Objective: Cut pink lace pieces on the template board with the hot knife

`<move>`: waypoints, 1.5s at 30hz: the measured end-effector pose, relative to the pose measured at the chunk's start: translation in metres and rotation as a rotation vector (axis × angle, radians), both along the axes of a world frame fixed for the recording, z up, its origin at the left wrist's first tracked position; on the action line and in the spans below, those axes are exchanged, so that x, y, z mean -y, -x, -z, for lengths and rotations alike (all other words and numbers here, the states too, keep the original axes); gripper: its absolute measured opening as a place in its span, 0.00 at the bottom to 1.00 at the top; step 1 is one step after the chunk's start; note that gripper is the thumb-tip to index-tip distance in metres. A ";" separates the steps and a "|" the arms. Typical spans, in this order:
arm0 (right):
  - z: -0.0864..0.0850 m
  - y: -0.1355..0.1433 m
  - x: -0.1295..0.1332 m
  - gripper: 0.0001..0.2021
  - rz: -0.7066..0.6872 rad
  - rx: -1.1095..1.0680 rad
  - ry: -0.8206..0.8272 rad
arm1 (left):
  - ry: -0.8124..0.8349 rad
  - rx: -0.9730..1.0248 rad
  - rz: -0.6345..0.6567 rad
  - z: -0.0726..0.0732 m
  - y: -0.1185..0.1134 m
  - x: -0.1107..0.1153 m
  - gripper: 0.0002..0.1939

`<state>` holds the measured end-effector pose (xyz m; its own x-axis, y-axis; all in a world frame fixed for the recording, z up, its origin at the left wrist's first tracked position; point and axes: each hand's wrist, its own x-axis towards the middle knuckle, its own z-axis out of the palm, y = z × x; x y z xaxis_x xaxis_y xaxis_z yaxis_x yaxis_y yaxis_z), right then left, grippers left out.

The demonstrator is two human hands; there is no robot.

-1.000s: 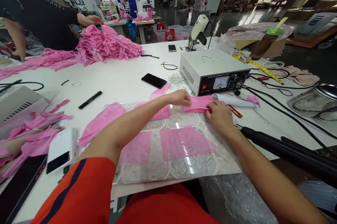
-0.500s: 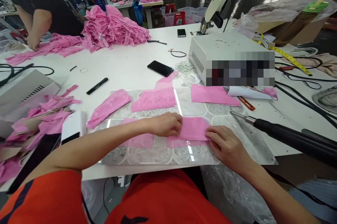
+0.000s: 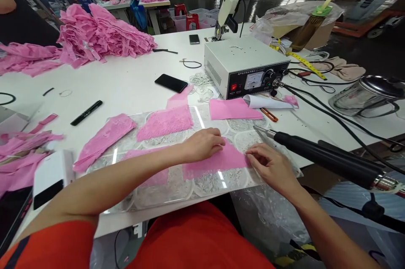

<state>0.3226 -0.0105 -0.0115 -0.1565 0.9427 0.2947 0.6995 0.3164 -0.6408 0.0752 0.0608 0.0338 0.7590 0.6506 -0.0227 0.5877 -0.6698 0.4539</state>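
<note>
White worktable (image 3: 133, 87) in a sewing hall, both hands flattening a pink fabric piece (image 3: 218, 161) on a clear plate (image 3: 205, 182)

Left hand (image 3: 202, 144) curled, fingertips pressing down on the piece's upper left edge, apparently to pin it flat; right hand (image 3: 270, 168) loosely bent, fingertips pinching its right edge as if to square it over the lace below; black wand tool (image 3: 319, 155) parked just right of the plate, tip near the right hand, cabled toward the white control box (image 3: 243, 66); more pink lace pieces (image 3: 164, 122) laid on the plate, a pink garment heap (image 3: 101, 35) far left, a black phone (image 3: 171, 83) well apart
</note>
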 end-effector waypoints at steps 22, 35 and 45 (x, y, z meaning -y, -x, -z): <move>0.007 -0.008 0.006 0.09 0.018 -0.023 0.018 | -0.008 0.091 0.007 0.027 -0.014 -0.010 0.09; -0.011 -0.008 0.002 0.12 0.046 -0.090 0.102 | 0.174 0.210 -0.004 0.017 -0.052 0.006 0.09; -0.020 -0.001 -0.005 0.13 -0.035 -0.204 0.214 | 0.295 0.275 -0.088 0.020 -0.046 0.005 0.06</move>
